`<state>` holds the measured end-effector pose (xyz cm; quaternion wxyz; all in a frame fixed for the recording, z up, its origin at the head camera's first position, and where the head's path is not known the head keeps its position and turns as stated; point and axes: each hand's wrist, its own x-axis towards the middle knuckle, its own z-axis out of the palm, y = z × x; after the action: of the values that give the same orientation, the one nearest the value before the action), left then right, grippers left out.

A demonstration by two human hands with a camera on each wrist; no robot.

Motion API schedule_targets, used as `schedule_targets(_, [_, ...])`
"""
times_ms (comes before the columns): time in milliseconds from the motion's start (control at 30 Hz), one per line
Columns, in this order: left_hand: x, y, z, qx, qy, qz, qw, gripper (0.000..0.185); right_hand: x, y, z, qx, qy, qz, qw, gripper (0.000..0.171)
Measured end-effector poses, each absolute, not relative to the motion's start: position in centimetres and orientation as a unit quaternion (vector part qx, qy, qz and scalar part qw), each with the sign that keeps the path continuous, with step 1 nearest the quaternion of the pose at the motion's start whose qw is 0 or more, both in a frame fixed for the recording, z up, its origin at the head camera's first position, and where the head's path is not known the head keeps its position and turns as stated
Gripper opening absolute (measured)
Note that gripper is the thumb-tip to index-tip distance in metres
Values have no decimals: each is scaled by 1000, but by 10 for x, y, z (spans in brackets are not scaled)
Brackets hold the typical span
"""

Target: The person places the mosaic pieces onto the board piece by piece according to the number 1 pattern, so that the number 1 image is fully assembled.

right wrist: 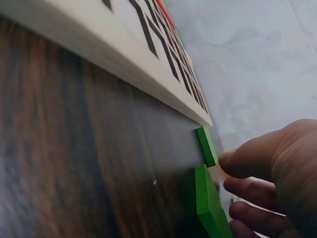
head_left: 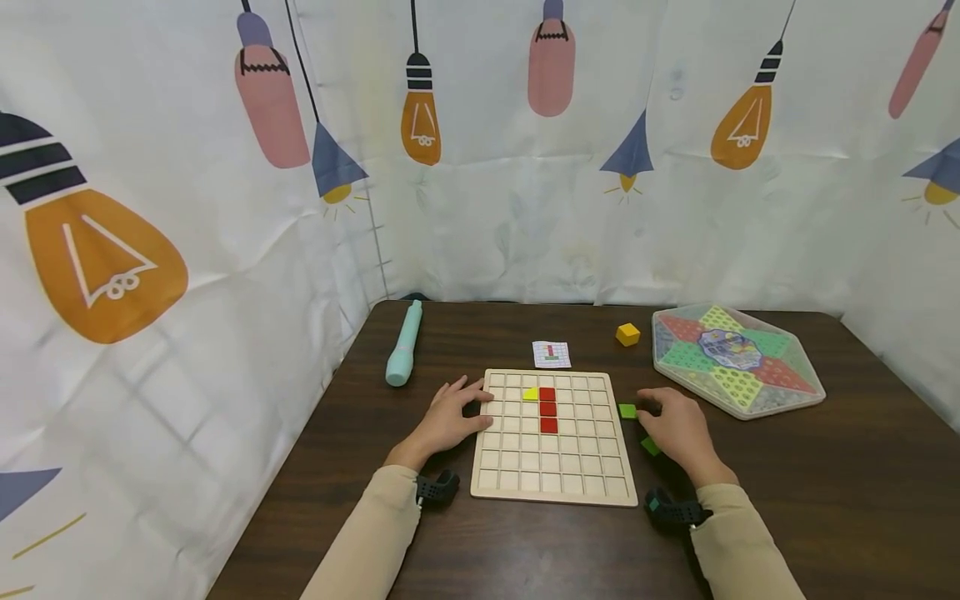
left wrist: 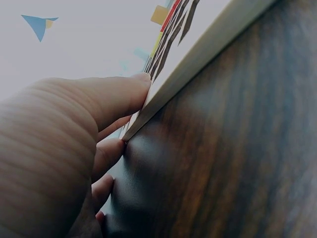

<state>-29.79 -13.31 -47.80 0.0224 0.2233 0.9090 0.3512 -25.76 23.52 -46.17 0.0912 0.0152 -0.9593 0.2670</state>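
Note:
A light wooden grid board (head_left: 510, 483) lies on the table, with a column of red square tiles (head_left: 548, 409) and a yellow cut-cornered tile (head_left: 531, 394) in its upper cells. At the board's left edge, my left hand (head_left: 447, 419) rests its thumb (left wrist: 121, 96) on the rim, other fingertips against the side. On the right, my right hand (head_left: 675, 429) is over the table beside the board, fingers loosely bent. Its thumb tip is right at a green tile (right wrist: 206, 147). Another green tile (head_left: 650, 447) lies nearer, partly hidden under the hand in the head view.
Behind the board lies a small card (head_left: 551, 355) with a printed red-and-green grid pattern. A yellow-orange cube (head_left: 627, 335) and a hexagonal game box (head_left: 738, 358) are at the back right. A light-blue bottle-shaped object (head_left: 405, 346) lies at the back left.

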Motion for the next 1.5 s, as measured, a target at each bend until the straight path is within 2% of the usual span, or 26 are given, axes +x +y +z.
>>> schedule_targets(433, [-299,-131,-479,216,911,351,26,38,-258,238,-465,30,-963,264,48,31])
schedule_targets(700, [-299,-131,-476,217,910,351,27,38,-258,240,-465,56,-961,261,64,34])
schedule_targets(1000, [-298,-131,-477,215,910,353,26,39,-256,237,-464,54,-965,246,70,26])
schedule_targets(1233, [-297,-132,-476,217,910,353,29,40,-257,236,-460,29,-967,232,104,28])
schedule_targets(1500, [-299,-132,-478,213,910,355,26,39,-257,236,-464,51,-953,261,143,33])
